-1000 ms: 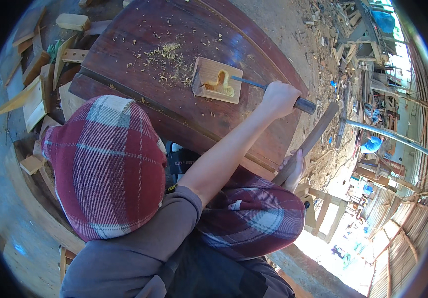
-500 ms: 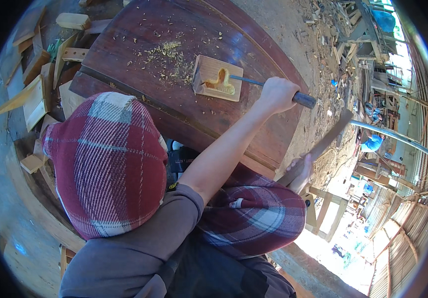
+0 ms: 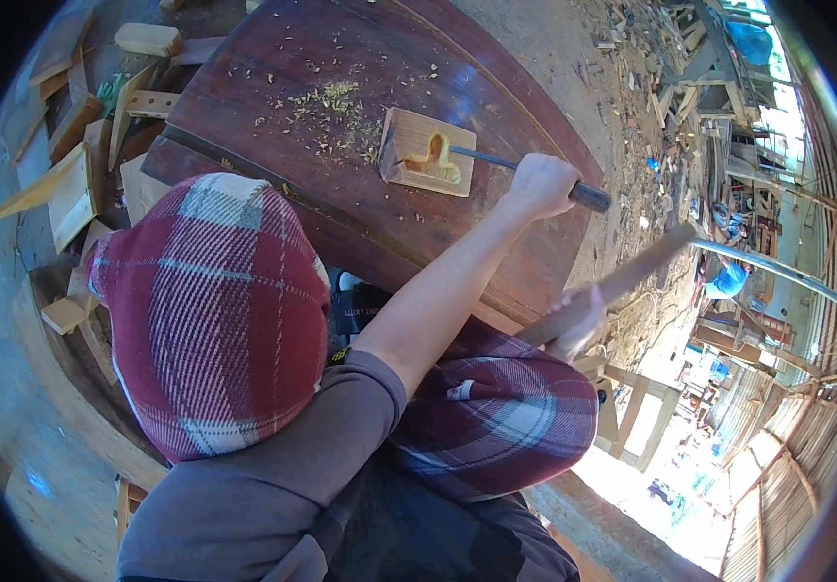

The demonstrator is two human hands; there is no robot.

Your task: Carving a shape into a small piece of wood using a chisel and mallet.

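A pale wooden block (image 3: 401, 173) with a carved, curved hollow lies on the dark reddish wooden tabletop (image 3: 341, 165). My left hand (image 3: 544, 186) is closed round a chisel (image 3: 593, 198) with a long thin shaft and dark handle. The chisel's tip meets the right edge of the hollow. Beyond my right knee, my right hand (image 3: 581, 320), blurred, grips a long wooden stick (image 3: 641, 264). The stick slants up to the right, its upper part to the right of the chisel handle and apart from it. Part of the right hand is behind the stick.
Wood shavings (image 3: 333, 102) are scattered on the tabletop. Several wood offcuts (image 3: 74, 199) are piled at the left. My knees under plaid cloth (image 3: 214, 320) are close to the table's near edge. A metal pole (image 3: 777, 267) and a person in blue (image 3: 726, 281) appear at the right.
My right hand has moved slightly up and to the left, and the stick lies at a flatter angle. The chisel handle has shifted a little left, its tip still at the hollow.
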